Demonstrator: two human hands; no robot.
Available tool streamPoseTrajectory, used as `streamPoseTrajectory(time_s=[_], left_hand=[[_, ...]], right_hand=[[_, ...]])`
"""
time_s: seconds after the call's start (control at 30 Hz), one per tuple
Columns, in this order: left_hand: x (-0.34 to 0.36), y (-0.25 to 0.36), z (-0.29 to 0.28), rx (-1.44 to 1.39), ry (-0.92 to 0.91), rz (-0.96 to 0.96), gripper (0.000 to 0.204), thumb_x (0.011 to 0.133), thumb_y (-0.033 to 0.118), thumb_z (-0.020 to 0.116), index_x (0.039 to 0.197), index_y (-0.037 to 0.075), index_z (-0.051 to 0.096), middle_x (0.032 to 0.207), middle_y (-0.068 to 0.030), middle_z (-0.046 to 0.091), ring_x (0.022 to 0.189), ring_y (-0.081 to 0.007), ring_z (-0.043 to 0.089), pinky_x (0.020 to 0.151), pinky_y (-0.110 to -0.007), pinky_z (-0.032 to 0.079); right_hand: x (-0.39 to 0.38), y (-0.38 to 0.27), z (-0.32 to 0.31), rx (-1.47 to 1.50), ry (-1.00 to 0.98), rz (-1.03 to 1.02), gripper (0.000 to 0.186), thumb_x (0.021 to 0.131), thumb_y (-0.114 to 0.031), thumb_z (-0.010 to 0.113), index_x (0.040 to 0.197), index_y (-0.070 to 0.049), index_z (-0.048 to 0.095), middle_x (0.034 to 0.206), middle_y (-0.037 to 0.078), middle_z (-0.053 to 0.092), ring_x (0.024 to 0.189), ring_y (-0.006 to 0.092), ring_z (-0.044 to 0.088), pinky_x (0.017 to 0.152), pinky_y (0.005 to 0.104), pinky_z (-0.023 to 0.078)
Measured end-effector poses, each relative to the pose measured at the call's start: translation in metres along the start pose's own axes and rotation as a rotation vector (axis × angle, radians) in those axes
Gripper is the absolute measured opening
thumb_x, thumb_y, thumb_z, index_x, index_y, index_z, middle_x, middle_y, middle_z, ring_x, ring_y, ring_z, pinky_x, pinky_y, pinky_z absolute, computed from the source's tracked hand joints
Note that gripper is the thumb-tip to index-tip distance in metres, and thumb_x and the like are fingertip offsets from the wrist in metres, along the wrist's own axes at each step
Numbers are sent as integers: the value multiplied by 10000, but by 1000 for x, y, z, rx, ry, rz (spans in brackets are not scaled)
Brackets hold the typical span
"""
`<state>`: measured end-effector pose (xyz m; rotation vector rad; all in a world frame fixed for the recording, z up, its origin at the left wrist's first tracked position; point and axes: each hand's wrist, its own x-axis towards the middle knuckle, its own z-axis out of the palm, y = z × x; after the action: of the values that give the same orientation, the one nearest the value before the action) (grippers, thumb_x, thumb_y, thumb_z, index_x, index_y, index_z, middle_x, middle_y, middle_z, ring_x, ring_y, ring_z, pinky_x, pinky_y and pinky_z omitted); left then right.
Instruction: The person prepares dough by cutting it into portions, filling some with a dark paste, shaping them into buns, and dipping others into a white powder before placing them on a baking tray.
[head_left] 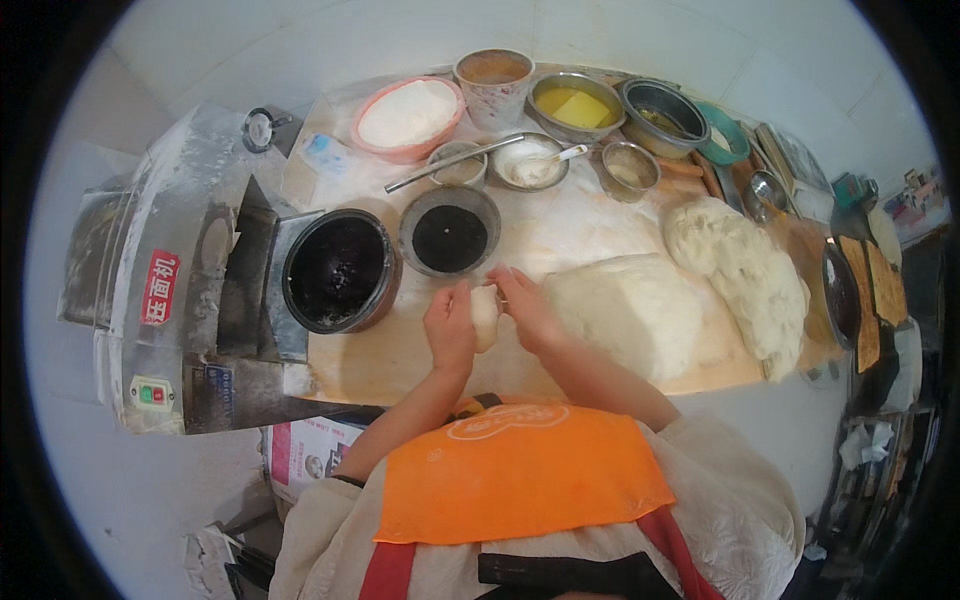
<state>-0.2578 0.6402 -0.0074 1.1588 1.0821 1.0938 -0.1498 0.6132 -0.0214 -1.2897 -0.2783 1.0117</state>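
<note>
Between my two hands is a small pale piece of dough point(485, 318), held over the near part of the floured board. My left hand point(450, 322) is closed around its left side. On its upper right, the fingers of my right hand point(524, 308) pinch the dough's edge. Just beyond my hands stands a bowl of black, powdery-looking filling point(450, 238). To the left of it is a dark pot point(340, 272) with a glossy dark paste inside. A large smooth slab of dough point(630, 315) lies right of my right hand, with a lumpier dough mass point(740, 280) beyond it.
A floury dough-pressing machine point(190, 270) borders the board on the left. Along the back stand a pink basin of flour point(408, 115), a bowl of yellow liquid point(575, 105), smaller bowls and a metal rod point(455, 163). Flat brown breads point(872, 285) sit at far right.
</note>
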Motion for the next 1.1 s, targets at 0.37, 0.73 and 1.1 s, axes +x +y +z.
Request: streamPoseTrajectory(time_s=[0.37, 0.73, 1.1], left_hand=[[-21, -6, -10, -479, -229, -763, 627, 965, 542, 454, 1330, 32, 435, 1345, -107, 496, 1236, -217, 485, 982, -417, 408], [5, 7, 14, 349, -285, -81, 419, 959, 434, 538, 1145, 67, 617, 972, -58, 646, 834, -182, 622, 729, -286, 473], [17, -3, 16, -469, -16, -498, 530, 973, 511, 463, 1125, 21, 595, 1073, -90, 625, 986, -186, 602, 826, -321, 468]], right_hand=[[-13, -20, -7, 148, -86, 98, 400, 925, -360, 598, 849, 30, 642, 689, 100, 620, 583, 218, 551, 588, 359, 447], [-1, -33, -13, -272, -15, -109, 391, 928, -335, 577, 827, 41, 616, 738, 145, 650, 610, 216, 576, 567, 357, 430], [-2, -51, -35, -371, -231, -70, 463, 935, -397, 578, 751, 20, 658, 657, 68, 615, 605, 137, 557, 575, 298, 447]])
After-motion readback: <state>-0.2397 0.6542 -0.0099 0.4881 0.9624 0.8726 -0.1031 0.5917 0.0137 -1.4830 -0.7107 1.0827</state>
